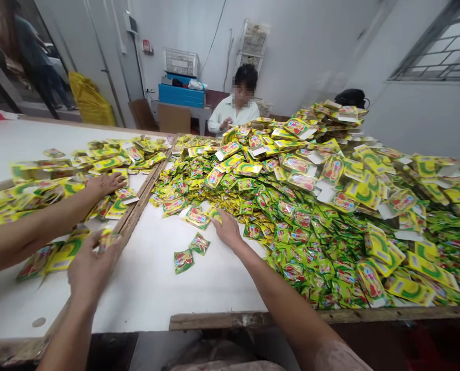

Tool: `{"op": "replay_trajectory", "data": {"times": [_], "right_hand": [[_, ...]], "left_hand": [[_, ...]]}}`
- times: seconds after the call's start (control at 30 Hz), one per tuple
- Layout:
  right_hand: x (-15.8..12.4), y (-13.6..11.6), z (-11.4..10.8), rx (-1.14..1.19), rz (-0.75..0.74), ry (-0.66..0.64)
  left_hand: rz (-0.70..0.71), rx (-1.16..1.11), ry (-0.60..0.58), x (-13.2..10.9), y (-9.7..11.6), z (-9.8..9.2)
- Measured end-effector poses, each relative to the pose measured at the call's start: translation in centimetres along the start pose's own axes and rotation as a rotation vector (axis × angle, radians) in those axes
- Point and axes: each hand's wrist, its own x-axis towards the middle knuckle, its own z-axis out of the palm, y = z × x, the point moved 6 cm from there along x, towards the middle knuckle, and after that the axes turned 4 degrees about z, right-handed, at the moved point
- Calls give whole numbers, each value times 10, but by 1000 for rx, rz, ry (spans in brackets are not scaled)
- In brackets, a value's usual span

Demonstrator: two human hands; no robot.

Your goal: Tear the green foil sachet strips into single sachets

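My left hand (88,268) is closed on a small yellow-green sachet (108,238), held over the wooden rail (137,211) between two white table tops. My right hand (227,229) reaches forward with fingers stretched out, its fingertips on a sachet (214,214) at the near edge of a big pile of sachets (310,221). Two loose sachets (191,251) lie on the bare white table (156,288) between my hands. Larger yellow cards (364,193) lie on top of the pile further back.
A co-worker's arm comes in from the left, with the hand (106,183) resting on sachets on the left table. Another person (235,108) sits at the far end. A wooden edge (214,319) runs along the front. A blue crate (181,95) and a yellow bag (90,100) stand behind.
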Motion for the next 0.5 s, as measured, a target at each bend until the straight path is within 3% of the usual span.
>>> {"op": "replay_trajectory", "data": {"times": [0.03, 0.1, 0.23, 0.3, 0.37, 0.43, 0.5], "right_hand": [[8, 8, 2, -95, 23, -23], [14, 19, 6, -240, 46, -68], [-3, 29, 6, -332, 69, -53], [-19, 31, 3, -183, 142, -47], [-34, 28, 7, 113, 182, -105], [-46, 17, 15, 406, 138, -213], [-56, 6, 19, 558, 73, -280]], "left_hand": [[17, 95, 40, 3, 2, -5], [57, 121, 5, -2, 10, 0], [160, -64, -186, -39, 29, 38], [249, -55, -193, -52, 36, 55], [339, 15, -137, -56, 40, 67], [388, 79, -49, -50, 40, 72], [409, 139, 41, -38, 39, 69]]}}
